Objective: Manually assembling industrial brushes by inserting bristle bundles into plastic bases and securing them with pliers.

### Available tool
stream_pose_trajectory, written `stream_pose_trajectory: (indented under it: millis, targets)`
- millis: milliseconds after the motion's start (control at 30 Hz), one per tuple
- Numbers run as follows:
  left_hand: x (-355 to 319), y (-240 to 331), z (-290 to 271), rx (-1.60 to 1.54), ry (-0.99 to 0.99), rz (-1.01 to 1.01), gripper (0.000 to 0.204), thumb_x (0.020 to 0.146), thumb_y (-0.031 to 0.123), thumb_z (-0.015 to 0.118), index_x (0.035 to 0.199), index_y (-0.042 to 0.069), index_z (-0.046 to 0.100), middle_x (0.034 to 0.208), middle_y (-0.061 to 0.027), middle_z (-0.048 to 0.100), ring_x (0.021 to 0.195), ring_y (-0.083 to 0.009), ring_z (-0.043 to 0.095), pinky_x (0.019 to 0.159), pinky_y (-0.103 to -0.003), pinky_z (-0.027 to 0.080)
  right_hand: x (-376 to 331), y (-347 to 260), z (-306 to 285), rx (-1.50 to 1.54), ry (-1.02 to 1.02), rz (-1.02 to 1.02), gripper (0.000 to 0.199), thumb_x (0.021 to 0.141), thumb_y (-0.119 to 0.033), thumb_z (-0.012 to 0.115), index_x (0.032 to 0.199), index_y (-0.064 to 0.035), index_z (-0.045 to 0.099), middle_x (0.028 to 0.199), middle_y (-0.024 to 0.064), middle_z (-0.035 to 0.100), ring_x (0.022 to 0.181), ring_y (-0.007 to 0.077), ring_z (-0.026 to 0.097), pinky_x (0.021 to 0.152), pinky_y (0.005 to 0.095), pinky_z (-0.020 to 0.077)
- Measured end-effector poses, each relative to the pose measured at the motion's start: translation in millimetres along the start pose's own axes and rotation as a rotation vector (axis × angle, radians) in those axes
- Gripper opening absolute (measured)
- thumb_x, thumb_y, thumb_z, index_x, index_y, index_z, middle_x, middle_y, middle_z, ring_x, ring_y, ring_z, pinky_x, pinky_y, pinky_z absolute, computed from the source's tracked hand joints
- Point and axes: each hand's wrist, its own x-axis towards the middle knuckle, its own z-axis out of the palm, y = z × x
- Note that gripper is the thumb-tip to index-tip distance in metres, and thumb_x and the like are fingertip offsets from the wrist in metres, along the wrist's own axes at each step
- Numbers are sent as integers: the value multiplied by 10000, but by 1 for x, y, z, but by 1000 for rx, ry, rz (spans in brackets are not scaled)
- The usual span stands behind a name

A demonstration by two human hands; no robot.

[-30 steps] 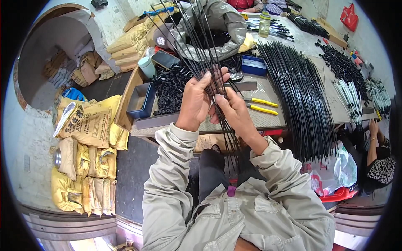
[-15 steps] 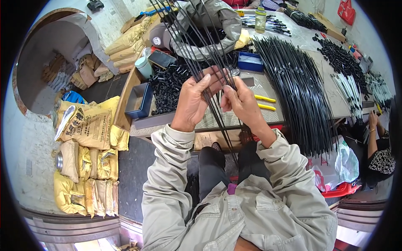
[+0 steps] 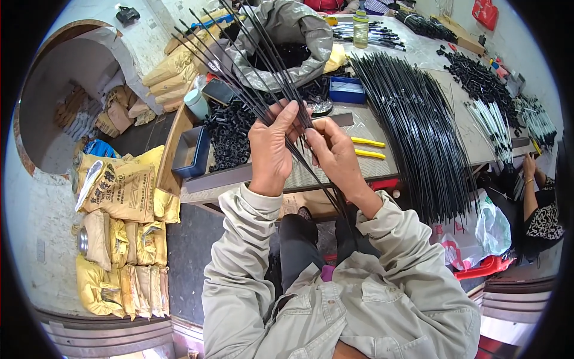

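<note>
A bundle of long, thin black rods (image 3: 267, 66) slants up and away from me, fanned out at the far ends. My left hand (image 3: 270, 146) is closed around it, thumb on top. Close on its right, my right hand (image 3: 336, 152) pinches part of the same bundle between thumb and fingers. The lower ends hang past the table edge above my lap. Beyond my hands stands an open grey sack (image 3: 317, 45) with dark contents. Many similar black rods (image 3: 418, 137) lie in a wide heap to the right.
Small black plastic parts (image 3: 230, 140) are piled at left by an open blue box (image 3: 192, 152) and a pale cup (image 3: 196, 103). Yellow-handled pliers (image 3: 369, 148) and another blue box (image 3: 348, 88) lie right of centre. A co-worker's hand (image 3: 530, 167) shows at far right.
The rods' far ends have swung left and spread wider. My right hand has come lower and nearer my left hand. The whole view has shifted slightly.
</note>
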Motion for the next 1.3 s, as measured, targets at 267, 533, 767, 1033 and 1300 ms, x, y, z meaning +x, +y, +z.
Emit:
stream_pose_trajectory:
  millis: [267, 533, 767, 1033, 1300]
  targets:
    - [0, 2, -8, 58, 57, 78, 52, 804, 34, 612, 811, -3, 577, 777, -91, 621, 666, -184, 628, 603, -272, 533, 0, -6, 7, 65, 5, 58, 108, 882, -107, 528, 867, -4, 558, 666, -39, 516, 566, 5, 440, 489, 163, 351]
    - [0, 11, -15, 98, 110, 44, 87, 830, 61, 584, 865, -18, 579, 759, -83, 609, 608, -141, 590, 548, -253, 504, 60, -19, -29, -245, 142, -108, 192, 830, -164, 548, 780, -2, 637, 549, -3, 523, 458, 51, 456, 411, 209, 341]
    - [-2, 28, -38, -14, 62, -48, 245, 891, 153, 526, 1012, -59, 544, 714, 4, 472, 516, -37, 373, 415, -160, 270, 180, -108, -129, -815, 407, -532, 304, 805, -258, 503, 803, 21, 622, 673, 211, 601, 614, 278, 612, 549, 388, 454]
    - [-1, 29, -39, -120, -74, -58, 213, 885, 88, 518, 1044, -52, 543, 805, -42, 567, 613, -66, 470, 508, -179, 376, 75, 16, -256, -1280, 176, 46, 290, 831, -280, 528, 795, -1, 599, 695, 190, 587, 653, 292, 597, 602, 388, 447]
    - [-4, 21, -12, -116, -131, -116, 353, 853, -29, 483, 1202, -39, 433, 1196, -170, 510, 1066, -248, 533, 882, -308, 457, 42, -22, -191, -1320, -133, 20, 288, 841, -275, 561, 991, -30, 581, 901, 107, 616, 756, 237, 605, 655, 354, 471]
